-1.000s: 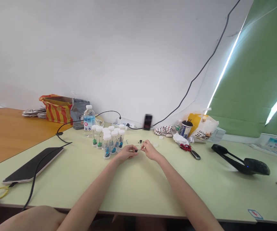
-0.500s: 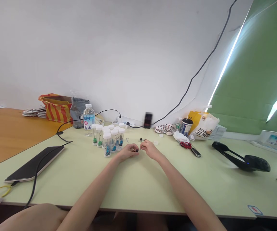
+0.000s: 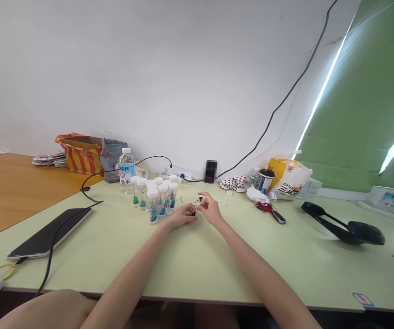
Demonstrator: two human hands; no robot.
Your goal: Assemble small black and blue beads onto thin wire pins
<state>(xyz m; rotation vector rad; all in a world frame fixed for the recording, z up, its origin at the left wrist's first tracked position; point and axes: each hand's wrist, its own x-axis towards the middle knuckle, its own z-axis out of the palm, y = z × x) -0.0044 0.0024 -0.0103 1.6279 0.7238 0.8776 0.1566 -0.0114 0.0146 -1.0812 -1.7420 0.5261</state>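
Observation:
My left hand (image 3: pixel 182 216) is closed on a small black part (image 3: pixel 193 213), whose exact kind I cannot make out. Close against it, my right hand (image 3: pixel 210 209) pinches with thumb and index finger at something thin; the other fingers are partly raised. Behind the hands lie a small black round piece (image 3: pixel 200 198) and a few tiny bits. To the left of my left hand stands a cluster of clear tubes with white caps (image 3: pixel 152 206), with blue or green pieces inside. A loose white cap (image 3: pixel 221 203) lies just beyond my right hand.
A water bottle (image 3: pixel 126 171) stands behind the tubes. At left lies a dark tablet (image 3: pixel 49 233) with a black cable across it. Red-handled scissors (image 3: pixel 264 207), a lidded cup (image 3: pixel 264 181), a yellow and white bag (image 3: pixel 288 178) and a black headset-like device (image 3: pixel 344 226) are at right.
My right hand has shifted slightly left, nearer my left hand, and its fingers have lifted and spread a little. The left hand stays in place.

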